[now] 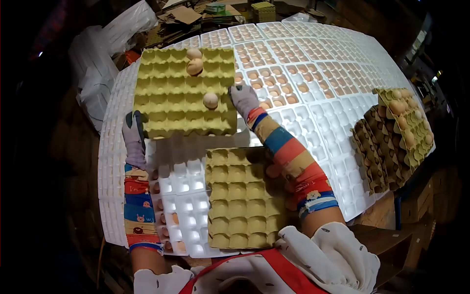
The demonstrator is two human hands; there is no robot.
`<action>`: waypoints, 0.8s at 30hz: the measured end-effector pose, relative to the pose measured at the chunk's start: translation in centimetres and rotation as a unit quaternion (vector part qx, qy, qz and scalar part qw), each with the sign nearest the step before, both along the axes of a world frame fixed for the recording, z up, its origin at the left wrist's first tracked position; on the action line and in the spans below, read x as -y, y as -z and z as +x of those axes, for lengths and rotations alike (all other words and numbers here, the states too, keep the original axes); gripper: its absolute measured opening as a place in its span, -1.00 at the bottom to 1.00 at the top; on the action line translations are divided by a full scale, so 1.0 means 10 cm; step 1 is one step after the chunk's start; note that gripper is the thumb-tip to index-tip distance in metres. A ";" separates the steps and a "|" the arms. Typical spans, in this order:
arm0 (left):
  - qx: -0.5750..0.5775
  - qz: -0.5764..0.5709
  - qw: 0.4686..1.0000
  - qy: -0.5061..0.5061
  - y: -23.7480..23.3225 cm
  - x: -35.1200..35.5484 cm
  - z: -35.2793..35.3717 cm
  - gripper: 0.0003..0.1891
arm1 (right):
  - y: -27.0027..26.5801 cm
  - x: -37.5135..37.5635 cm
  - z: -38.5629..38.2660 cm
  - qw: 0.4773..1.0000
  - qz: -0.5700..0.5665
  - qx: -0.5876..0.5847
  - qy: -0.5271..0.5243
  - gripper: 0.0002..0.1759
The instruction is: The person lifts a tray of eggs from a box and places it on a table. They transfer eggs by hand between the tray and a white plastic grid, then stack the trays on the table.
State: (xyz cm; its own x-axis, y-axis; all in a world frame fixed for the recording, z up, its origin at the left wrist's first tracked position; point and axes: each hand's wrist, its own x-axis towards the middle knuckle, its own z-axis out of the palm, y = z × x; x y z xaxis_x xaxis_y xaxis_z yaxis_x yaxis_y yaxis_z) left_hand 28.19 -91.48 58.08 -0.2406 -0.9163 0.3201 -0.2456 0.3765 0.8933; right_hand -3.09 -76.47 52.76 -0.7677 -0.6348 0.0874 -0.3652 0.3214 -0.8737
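Note:
A yellow-green egg tray with three eggs in it is held up over the table's left side. My left hand, in a grey glove, grips its lower left edge. At its right edge, my right hand, also gloved, has its fingers closed on the rim. Two eggs sit near the tray's top and one egg lower right. Below, another yellow-green tray lies close to my body, a few eggs at its right side, partly hidden by my right arm.
White plastic trays cover the table, many cells at the back holding eggs. On the right stands a leaning stack of egg trays, its outer one loaded with eggs. Clear plastic wrap and flattened cardboard lie beyond.

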 end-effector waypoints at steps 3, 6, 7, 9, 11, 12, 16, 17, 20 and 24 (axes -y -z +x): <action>0.021 -0.043 0.996 0.072 -0.04 -0.25 -0.73 -0.64 | -0.32 -0.42 -0.82 0.993 0.057 -0.062 0.078 -0.50; 0.006 0.088 0.976 0.201 -0.01 -1.31 -1.60 -0.54 | -0.38 -1.42 -1.61 0.800 0.315 -0.501 -0.095 -0.78; -0.009 0.149 0.956 0.252 0.02 -1.60 -1.82 -0.54 | -0.06 -1.69 -2.10 0.827 0.290 -0.480 -0.044 -0.78; 0.015 0.200 0.918 0.342 0.33 -1.82 -2.23 -0.61 | 0.28 -2.26 -2.71 0.841 0.260 -0.475 0.016 -0.77; 0.024 0.277 0.874 0.398 0.44 -1.95 -2.45 -0.58 | 0.71 -2.57 -3.18 0.952 0.181 -0.186 0.164 -0.73; 0.036 0.279 0.871 0.403 0.55 -1.89 -2.52 -0.54 | 1.11 -2.72 -3.51 0.962 0.161 -0.143 0.169 -0.68; 0.215 -0.065 0.902 0.369 0.20 -2.18 -2.01 -0.43 | 0.85 -2.85 -2.68 0.929 0.129 -0.268 0.221 -0.60; 0.263 -0.168 0.870 0.382 0.06 -2.35 -1.79 -0.44 | 0.66 -2.80 -2.27 0.870 0.112 -0.385 0.287 -0.61; 0.407 -0.230 0.778 0.419 0.13 -2.87 -1.39 -0.49 | -0.14 -2.82 -0.96 0.999 -0.002 -0.018 0.046 -0.50; 0.295 -0.173 0.858 0.384 0.61 -2.80 -1.35 -0.50 | -0.18 -2.71 0.34 0.944 0.216 -0.192 -0.158 -0.50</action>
State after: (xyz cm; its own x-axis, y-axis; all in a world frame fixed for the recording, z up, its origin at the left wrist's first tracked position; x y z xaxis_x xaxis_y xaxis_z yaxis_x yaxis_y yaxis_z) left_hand 14.67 -63.51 51.98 -0.9443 -0.2898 0.1556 -0.1774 0.8471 0.5010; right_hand 0.33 -49.38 54.58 -0.4988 -0.8667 0.0017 -0.7661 0.4399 -0.4686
